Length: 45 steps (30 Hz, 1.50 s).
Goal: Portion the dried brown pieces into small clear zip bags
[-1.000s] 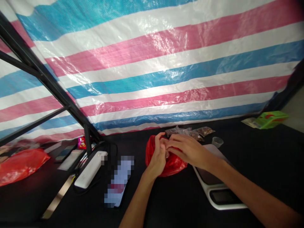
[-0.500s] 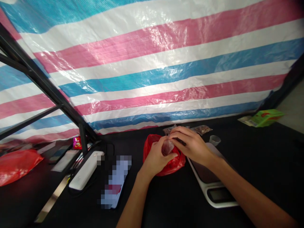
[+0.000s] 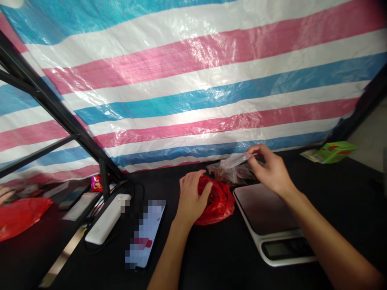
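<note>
The grip of the right hand [image 3: 270, 171] is closed on the upper end of a clear plastic bag [image 3: 235, 160], above filled clear packets [image 3: 246, 174] near the far edge of the counter [image 3: 217, 262]. The grip of the left hand [image 3: 192, 197] is wide, thumb apart from fingers, against the left side of the open red bag [image 3: 222, 207]. The scale [image 3: 267, 207] lies just right of the red bag; the phone [image 3: 151, 233] lies to its left.
</note>
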Tool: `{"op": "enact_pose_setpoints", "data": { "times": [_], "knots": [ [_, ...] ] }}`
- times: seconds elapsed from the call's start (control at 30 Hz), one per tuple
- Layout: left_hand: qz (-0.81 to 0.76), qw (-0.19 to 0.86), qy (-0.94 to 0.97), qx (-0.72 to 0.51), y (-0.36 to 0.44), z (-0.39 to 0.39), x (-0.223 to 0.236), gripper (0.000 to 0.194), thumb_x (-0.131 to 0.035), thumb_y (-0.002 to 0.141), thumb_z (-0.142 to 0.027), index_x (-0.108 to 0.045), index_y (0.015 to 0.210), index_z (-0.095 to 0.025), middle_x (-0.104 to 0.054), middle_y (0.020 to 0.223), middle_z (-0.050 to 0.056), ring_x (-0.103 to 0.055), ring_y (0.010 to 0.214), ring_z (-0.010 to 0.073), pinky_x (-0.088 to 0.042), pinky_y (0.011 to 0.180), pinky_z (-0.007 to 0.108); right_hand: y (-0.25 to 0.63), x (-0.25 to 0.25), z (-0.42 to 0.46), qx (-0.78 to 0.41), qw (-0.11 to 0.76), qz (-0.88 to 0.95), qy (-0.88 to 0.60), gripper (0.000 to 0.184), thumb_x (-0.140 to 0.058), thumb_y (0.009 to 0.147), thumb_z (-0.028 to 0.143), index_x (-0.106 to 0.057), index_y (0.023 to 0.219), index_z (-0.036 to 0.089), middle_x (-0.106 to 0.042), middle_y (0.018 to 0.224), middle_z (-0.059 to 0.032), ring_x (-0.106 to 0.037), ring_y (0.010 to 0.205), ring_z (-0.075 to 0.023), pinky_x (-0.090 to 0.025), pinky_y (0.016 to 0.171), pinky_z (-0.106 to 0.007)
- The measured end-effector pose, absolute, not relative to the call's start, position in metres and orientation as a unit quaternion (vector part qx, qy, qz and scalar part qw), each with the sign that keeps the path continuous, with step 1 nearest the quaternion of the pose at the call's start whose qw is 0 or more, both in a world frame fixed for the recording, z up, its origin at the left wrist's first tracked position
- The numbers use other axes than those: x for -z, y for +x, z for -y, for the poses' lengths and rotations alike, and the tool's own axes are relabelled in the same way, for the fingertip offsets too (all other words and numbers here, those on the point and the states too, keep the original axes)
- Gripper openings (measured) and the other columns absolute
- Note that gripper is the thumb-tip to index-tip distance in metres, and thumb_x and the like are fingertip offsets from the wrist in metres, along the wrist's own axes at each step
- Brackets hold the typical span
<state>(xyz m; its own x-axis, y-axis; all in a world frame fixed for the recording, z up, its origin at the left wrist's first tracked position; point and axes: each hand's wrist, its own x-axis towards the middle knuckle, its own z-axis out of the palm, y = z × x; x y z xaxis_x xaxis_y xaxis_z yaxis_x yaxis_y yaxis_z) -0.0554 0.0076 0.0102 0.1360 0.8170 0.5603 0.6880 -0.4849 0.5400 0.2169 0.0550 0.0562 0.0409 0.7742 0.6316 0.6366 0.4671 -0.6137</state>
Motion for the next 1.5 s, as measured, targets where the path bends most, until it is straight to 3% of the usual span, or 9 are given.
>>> {"op": "enact_pose_setpoints", "data": {
  "times": [0.07,0.17,0.37,0.5,0.67,0.9,1.17,1.33,1.5],
  "knots": [
    [-0.544,0.035,0.713,-0.441,-0.059,-0.010,-0.011,0.024,-0.052,0.104,-0.026,-0.063,0.125,-0.022,-0.071,0.123,0.010,-0.063,0.119,0.0284,-0.044,0.105,0.049,0.244,-0.057,-0.062,-0.027,0.493,0.605,-0.625,0.022,-0.058,0.094,0.035,-0.065,0.111,0.023,-0.077,0.095,-0.0080,-0.073,0.091,-0.0284,-0.053,0.084,-0.040],
    [-0.600,-0.001,0.664,-0.447,-0.066,-0.014,-0.009,0.020,-0.052,0.101,-0.021,-0.066,0.115,-0.021,-0.070,0.112,0.010,-0.064,0.110,0.0295,-0.047,0.099,0.048,0.291,-0.047,-0.072,-0.003,0.393,0.536,-0.747,0.035,-0.057,0.092,0.036,-0.066,0.122,0.022,-0.077,0.095,-0.0144,-0.072,0.088,-0.0344,-0.049,0.077,-0.045],
    [-0.605,0.025,0.650,-0.460,-0.067,-0.016,-0.009,0.020,-0.052,0.097,-0.014,-0.066,0.108,-0.022,-0.066,0.108,0.009,-0.066,0.104,0.0265,-0.052,0.099,0.045,0.351,-0.009,-0.086,0.009,0.250,0.536,-0.806,0.031,-0.061,0.084,0.038,-0.077,0.102,0.019,-0.075,0.098,-0.0252,-0.070,0.092,-0.0486,-0.047,0.077,-0.058],
    [-0.583,0.055,0.657,-0.475,-0.061,-0.012,-0.011,0.021,-0.051,0.098,-0.013,-0.067,0.108,-0.022,-0.066,0.108,0.007,-0.067,0.103,0.0241,-0.053,0.098,0.041,0.317,-0.013,-0.088,0.099,0.303,0.620,-0.717,0.037,-0.055,0.092,0.040,-0.076,0.112,0.017,-0.075,0.107,-0.0230,-0.070,0.102,-0.0441,-0.049,0.085,-0.056],
    [-0.524,0.095,0.684,-0.498,-0.057,-0.009,-0.013,0.023,-0.049,0.098,-0.009,-0.067,0.103,-0.023,-0.066,0.105,0.005,-0.068,0.099,0.0195,-0.053,0.093,0.033,0.239,-0.026,-0.074,-0.042,0.274,0.784,-0.556,0.030,-0.059,0.097,0.048,-0.081,0.095,0.029,-0.079,0.090,-0.0037,-0.072,0.088,-0.0275,-0.049,0.079,-0.038],
    [-0.492,0.115,0.700,-0.505,-0.050,-0.003,-0.015,0.024,-0.048,0.099,-0.009,-0.067,0.101,-0.023,-0.066,0.102,0.004,-0.066,0.097,0.0184,-0.053,0.091,0.032,0.215,-0.020,-0.065,-0.052,0.275,0.788,-0.549,0.024,-0.061,0.095,0.034,-0.083,0.099,0.025,-0.076,0.086,-0.0054,-0.070,0.082,-0.0266,-0.046,0.078,-0.038],
    [-0.467,0.152,0.717,-0.494,-0.045,-0.001,-0.015,0.022,-0.048,0.101,-0.014,-0.068,0.101,-0.023,-0.067,0.101,0.005,-0.066,0.093,0.0189,-0.051,0.087,0.032,0.205,-0.021,-0.066,-0.235,0.348,0.758,-0.500,0.024,-0.066,0.090,0.039,-0.082,0.087,0.021,-0.079,0.085,-0.0058,-0.071,0.078,-0.0240,-0.052,0.072,-0.035],
    [-0.481,0.267,0.692,-0.468,-0.036,0.001,-0.014,0.017,-0.057,0.102,-0.030,-0.070,0.110,-0.023,-0.072,0.096,0.003,-0.064,0.079,0.0170,-0.051,0.075,0.030,0.176,-0.036,-0.042,-0.313,0.367,0.749,-0.454,0.021,-0.069,0.088,0.036,-0.079,0.080,0.020,-0.076,0.079,-0.0040,-0.069,0.073,-0.0216,-0.052,0.069,-0.034],
    [-0.474,0.372,0.661,-0.447,-0.030,0.001,-0.009,0.024,-0.060,0.101,-0.041,-0.073,0.106,-0.021,-0.076,0.092,0.003,-0.066,0.078,0.0173,-0.050,0.070,0.027,0.156,-0.038,-0.026,-0.288,0.367,0.771,-0.432,0.018,-0.071,0.086,0.031,-0.073,0.071,0.022,-0.070,0.073,-0.0013,-0.065,0.068,-0.0187,-0.050,0.064,-0.031]
  ]
}}
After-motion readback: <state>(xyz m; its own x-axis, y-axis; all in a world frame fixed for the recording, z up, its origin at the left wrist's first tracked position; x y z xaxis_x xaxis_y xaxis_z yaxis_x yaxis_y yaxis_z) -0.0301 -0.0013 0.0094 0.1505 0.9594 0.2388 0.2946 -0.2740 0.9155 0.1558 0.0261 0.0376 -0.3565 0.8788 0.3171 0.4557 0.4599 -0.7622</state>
